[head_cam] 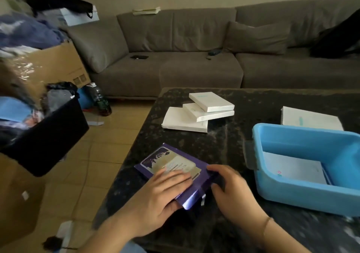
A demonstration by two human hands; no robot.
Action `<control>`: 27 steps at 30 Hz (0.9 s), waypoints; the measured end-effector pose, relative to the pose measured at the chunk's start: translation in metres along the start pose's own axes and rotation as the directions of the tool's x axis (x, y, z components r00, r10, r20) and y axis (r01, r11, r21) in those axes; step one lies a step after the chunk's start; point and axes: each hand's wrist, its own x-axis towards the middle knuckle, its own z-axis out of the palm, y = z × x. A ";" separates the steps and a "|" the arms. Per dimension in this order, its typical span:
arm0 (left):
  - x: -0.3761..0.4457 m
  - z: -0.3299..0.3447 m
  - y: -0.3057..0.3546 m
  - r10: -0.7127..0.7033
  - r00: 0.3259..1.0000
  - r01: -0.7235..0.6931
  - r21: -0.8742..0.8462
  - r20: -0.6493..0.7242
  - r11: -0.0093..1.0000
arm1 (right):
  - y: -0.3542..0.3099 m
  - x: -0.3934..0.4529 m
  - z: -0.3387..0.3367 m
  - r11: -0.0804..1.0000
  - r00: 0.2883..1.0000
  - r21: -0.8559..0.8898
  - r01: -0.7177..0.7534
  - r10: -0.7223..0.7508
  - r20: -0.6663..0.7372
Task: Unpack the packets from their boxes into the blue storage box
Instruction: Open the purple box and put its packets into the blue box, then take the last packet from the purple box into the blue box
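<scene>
Near the front edge of the dark stone table [243,104], a purple box [171,167] is being held down by the left hand [161,190], whose fingers are lying fairly straight across its printed face while the thumb is tucked under the near edge. At the box's right end, the right hand [231,190] is being curled round the flap, apparently to work it open; whether anything has been pulled out yet cannot be told. The opening step seems to be in hand, so the next move is being judged as freeing the flap and drawing the packets out sideways. Just to the right, the blue storage box [272,176] is being kept within easy reach, with white packets [296,169] already lying on its floor. Further back, three stacked white boxes [198,114] and another white box [311,119] behind the blue one are being left unhandled. Nothing is standing between the purple box and the storage box. A grey sofa [194,44] and cluttered cardboard cartons [52,63] are sitting beyond.
</scene>
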 end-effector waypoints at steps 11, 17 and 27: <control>0.017 -0.051 0.044 -0.449 0.783 -0.018 -0.737 -0.431 0.676 | -0.046 0.004 -0.045 0.832 0.952 0.467 0.298 -0.224 -0.209; 0.013 -0.060 0.036 -0.418 0.758 -0.027 -0.665 -0.500 0.746 | -0.051 0.019 -0.052 0.877 0.897 0.262 0.402 -0.321 -0.303; 0.016 -0.089 0.028 -0.441 0.856 0.135 -0.707 -0.269 0.694 | -0.049 0.027 -0.052 0.880 0.910 0.259 0.397 -0.341 -0.235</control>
